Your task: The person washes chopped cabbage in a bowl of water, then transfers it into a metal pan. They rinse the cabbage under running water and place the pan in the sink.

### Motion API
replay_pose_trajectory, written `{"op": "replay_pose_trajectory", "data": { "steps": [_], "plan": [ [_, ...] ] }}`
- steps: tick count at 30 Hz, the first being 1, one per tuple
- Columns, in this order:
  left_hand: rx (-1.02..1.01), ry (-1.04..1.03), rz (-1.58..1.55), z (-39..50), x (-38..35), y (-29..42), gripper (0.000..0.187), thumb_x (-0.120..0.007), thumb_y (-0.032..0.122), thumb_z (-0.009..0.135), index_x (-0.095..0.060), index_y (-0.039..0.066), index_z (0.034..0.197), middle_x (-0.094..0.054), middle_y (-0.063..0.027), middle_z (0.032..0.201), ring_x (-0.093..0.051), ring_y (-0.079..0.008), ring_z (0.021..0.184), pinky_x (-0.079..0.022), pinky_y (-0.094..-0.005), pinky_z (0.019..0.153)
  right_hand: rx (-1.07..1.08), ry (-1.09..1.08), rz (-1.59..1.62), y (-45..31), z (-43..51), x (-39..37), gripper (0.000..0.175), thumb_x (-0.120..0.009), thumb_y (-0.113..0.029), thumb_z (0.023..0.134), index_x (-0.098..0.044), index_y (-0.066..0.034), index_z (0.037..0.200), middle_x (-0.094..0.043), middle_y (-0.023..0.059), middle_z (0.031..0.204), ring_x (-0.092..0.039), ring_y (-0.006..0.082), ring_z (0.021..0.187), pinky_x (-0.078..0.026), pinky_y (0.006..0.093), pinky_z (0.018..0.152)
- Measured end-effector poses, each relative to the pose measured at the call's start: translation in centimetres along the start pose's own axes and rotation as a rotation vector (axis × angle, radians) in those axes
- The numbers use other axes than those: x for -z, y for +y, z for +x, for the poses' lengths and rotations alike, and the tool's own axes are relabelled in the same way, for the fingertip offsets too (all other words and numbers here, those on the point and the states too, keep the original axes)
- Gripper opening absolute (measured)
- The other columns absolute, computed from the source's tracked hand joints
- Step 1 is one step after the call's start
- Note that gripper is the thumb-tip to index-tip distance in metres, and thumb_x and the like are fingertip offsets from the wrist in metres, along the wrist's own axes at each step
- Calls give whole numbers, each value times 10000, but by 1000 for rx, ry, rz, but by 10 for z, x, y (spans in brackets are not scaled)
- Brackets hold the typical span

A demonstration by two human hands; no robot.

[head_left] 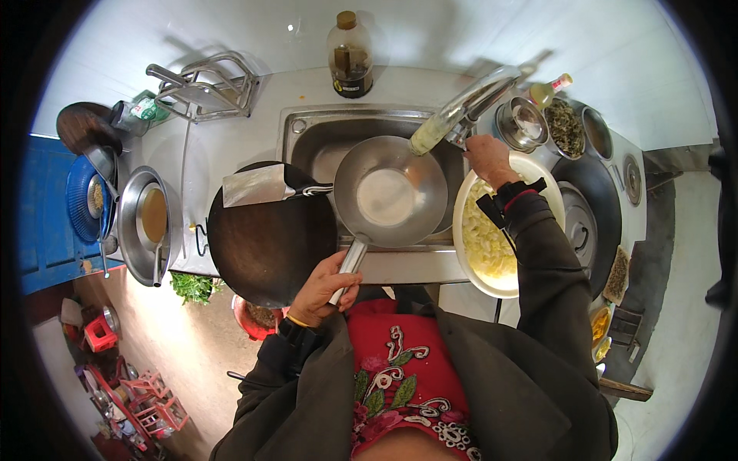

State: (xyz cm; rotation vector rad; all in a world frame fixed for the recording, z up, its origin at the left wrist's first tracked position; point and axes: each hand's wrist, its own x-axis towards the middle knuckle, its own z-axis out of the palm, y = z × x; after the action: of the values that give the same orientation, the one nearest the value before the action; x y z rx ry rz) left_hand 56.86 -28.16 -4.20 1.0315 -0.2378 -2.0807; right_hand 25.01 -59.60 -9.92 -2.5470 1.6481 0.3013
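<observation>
My left hand grips the tubular handle of a large metal water ladle. Its round bowl is over the stainless steel sink, below the spout of the faucet. A translucent, pale greenish piece covers the spout's end. I cannot tell whether water is running or how much is in the ladle. My right hand is at the faucet's handle, fingers curled around it; the handle is mostly hidden. Under my right wrist stands a cream basin of chopped pale cabbage.
A dark wok sits left of the ladle, a cleaver lying across it. Further left is a metal basin with another ladle. A jar stands behind the sink. Metal bowls and a lidded wok crowd the right.
</observation>
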Motion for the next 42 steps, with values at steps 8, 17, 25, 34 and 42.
{"op": "replay_pose_trajectory", "data": {
  "steps": [8,17,25,34,42],
  "plan": [
    [15,5,13,-3,3,4,368,-642,30,949,-466,11,1271,-546,-31,742,-510,-105,480,-400,-253,411,-20,-41,3,-10,-6,19,237,-787,-287,853,-785,-80,968,-764,177,946,-738,399,931,-589,482,790],
    [33,6,5,-1,4,4,343,-652,37,947,-472,4,1237,-529,-21,687,-504,-106,465,-395,-249,402,-11,-17,36,1,1,29,317,-804,-298,836,-708,-73,1038,-752,145,1009,-716,395,1000,-565,513,809],
    [-10,62,118,-33,13,7,410,-648,37,936,-479,-34,1303,-523,-23,667,-499,-96,464,-400,-251,396,31,113,212,11,-14,40,382,-806,-314,845,-634,-75,1089,-732,159,961,-692,402,997,-531,524,813],
    [-118,35,48,0,9,28,328,-629,17,905,-542,-18,1220,-556,-40,764,-465,-83,473,-371,-238,400,-82,356,415,66,-89,63,276,-785,-249,877,-652,-57,1024,-706,162,812,-691,376,802,-514,471,705],
    [-237,217,428,21,-3,8,483,-613,17,895,-487,-24,1360,-549,-30,769,-512,-102,506,-410,-257,421,-299,78,661,122,-178,-9,373,-810,-288,841,-712,-20,1081,-731,199,950,-721,323,888,-554,425,811]
  ]
}}
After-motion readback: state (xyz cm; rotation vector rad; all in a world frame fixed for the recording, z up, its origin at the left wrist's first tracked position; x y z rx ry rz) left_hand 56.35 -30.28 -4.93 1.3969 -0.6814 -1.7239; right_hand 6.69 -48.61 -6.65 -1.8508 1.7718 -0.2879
